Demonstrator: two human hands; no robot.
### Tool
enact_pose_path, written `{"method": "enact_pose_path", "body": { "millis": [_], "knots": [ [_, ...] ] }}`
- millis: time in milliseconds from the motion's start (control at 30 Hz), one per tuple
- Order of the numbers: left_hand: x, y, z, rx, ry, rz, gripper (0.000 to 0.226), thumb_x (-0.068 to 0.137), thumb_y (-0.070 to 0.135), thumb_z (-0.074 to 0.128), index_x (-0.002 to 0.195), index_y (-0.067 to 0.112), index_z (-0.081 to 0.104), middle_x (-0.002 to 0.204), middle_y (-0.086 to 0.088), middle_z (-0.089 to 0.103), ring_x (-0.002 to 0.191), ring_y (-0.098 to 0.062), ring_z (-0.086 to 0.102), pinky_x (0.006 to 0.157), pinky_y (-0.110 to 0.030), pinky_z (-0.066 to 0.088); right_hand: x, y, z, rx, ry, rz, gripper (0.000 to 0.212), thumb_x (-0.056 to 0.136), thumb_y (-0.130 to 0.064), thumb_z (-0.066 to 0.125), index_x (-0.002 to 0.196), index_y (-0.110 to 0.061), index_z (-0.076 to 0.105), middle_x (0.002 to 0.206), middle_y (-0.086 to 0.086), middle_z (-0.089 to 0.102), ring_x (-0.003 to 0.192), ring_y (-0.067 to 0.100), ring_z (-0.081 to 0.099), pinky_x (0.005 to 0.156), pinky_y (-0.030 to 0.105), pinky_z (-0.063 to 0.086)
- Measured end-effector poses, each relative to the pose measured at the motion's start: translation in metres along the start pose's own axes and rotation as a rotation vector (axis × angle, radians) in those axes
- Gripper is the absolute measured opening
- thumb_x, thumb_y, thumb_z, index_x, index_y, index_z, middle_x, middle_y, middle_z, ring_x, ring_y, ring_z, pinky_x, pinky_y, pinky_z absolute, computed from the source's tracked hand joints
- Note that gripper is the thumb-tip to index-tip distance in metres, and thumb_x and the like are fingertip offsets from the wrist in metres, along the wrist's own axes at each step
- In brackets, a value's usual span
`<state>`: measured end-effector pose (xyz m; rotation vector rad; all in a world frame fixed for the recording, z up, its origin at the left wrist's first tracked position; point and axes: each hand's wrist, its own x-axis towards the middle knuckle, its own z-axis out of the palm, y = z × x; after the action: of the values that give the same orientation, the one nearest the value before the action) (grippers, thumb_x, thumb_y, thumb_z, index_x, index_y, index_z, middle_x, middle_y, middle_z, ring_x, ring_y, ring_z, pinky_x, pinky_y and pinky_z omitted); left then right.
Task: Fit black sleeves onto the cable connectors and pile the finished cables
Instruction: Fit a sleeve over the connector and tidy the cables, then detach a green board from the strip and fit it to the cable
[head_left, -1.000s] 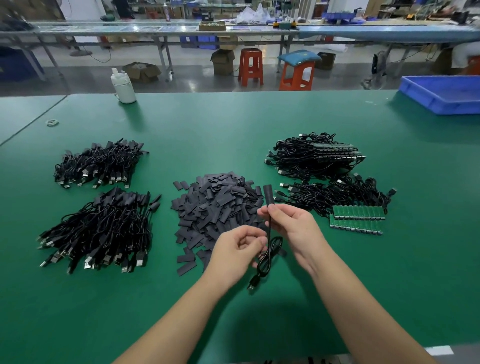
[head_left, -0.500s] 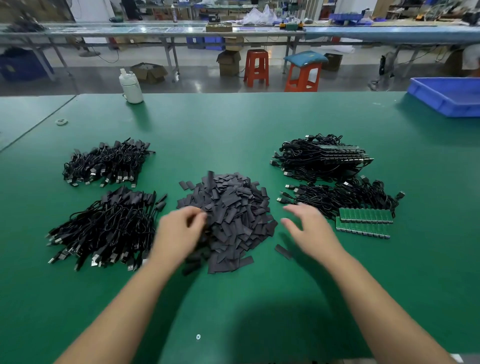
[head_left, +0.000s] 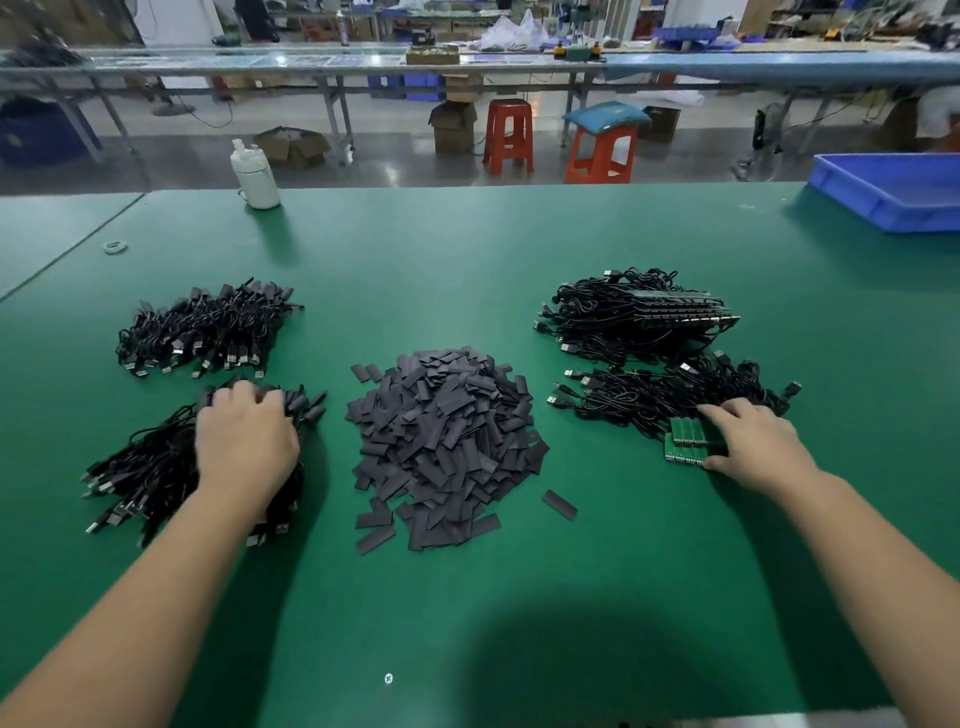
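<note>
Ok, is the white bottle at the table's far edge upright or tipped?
Upright: the white plastic bottle stands on its base on the green table, cap on top.

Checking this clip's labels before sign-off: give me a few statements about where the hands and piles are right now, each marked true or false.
1. The left hand rests on the near-left cable pile. True.
2. The right hand is picking a sleeve from the sleeve heap. False: it is at the green circuit boards beside the near-right cable pile.
3. The sleeve heap lies between the two hands. True.
4. The blue bin sits at the table's far left. False: it is at the far right; the white bottle stands towards the far left.
5. One sleeve lies apart, right of the heap. True.
</note>
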<state>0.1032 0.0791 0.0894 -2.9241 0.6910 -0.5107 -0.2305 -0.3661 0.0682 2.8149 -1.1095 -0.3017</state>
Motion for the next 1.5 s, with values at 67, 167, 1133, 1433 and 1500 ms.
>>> {"method": "enact_pose_path", "body": {
  "millis": [67,167,1133,1433,1500],
  "knots": [
    [-0.005,0.02,0.001,-0.061,0.035,0.1,0.029,0.084,0.022,0.067,0.108,0.006,0.069,0.104,-0.018,0.063,0.091,-0.034,0.055,0.074,-0.041,0.046,0.002,-0.002,-0.001,0.002,0.001,0.005,0.082,0.083,-0.051,0.074,0.15,-0.03,0.033,0.144,0.007,0.041,0.13,0.027,0.042,0.107,0.042,0.039],
    [-0.018,0.052,0.006,-0.172,0.0,0.203,0.033,0.087,0.025,0.065,0.116,0.01,0.069,0.113,-0.014,0.065,0.1,-0.029,0.058,0.084,-0.042,0.047,0.007,-0.004,-0.004,0.057,-0.01,0.0,0.074,0.079,-0.045,0.08,0.14,-0.026,0.042,0.136,0.007,0.046,0.124,0.027,0.047,0.107,0.042,0.039],
    [-0.056,0.132,-0.011,-0.695,0.123,0.345,0.035,0.089,0.012,0.065,0.124,0.01,0.066,0.132,-0.013,0.057,0.121,-0.031,0.052,0.104,-0.043,0.039,-0.001,-0.011,-0.213,0.667,0.497,-0.193,0.021,0.092,-0.033,0.069,0.113,-0.031,0.071,0.093,-0.006,0.067,0.084,0.018,0.059,0.076,0.032,0.043],
    [-0.056,0.213,-0.09,-1.439,-0.292,0.248,0.034,0.097,0.032,0.057,0.131,0.028,0.059,0.119,0.014,0.066,0.105,0.007,0.06,0.099,-0.027,0.049,-0.041,-0.022,-0.223,0.341,-0.034,-0.387,0.039,0.08,-0.068,0.049,0.095,-0.035,0.063,0.09,-0.02,0.068,0.082,0.002,0.064,0.075,0.03,0.046],
    [-0.054,0.234,-0.107,-1.674,-0.426,0.165,0.036,0.096,0.035,0.06,0.131,0.027,0.059,0.118,0.009,0.069,0.109,-0.002,0.063,0.101,-0.037,0.05,-0.047,-0.031,-0.211,0.315,-0.08,-0.443,0.048,0.083,-0.069,0.042,0.105,-0.032,0.063,0.105,-0.018,0.066,0.099,0.007,0.062,0.086,0.031,0.045]
  ]
}}
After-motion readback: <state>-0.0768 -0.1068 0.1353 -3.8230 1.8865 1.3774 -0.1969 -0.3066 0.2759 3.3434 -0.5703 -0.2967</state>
